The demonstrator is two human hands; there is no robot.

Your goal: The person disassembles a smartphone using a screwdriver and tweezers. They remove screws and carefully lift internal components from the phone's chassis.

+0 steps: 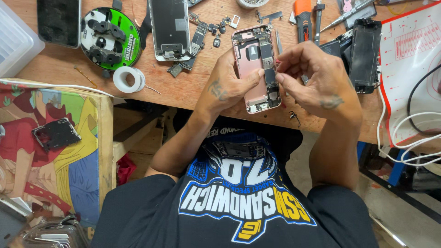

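Your left hand [227,85] grips the opened pink phone housing [255,69] on the table [183,92]; your right hand [312,76], just beside it, pinches tweezers [278,46] over its board.

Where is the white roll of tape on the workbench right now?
In the head view, the white roll of tape lies on the wooden bench left of the left hand, just below the round green-and-black fixture.
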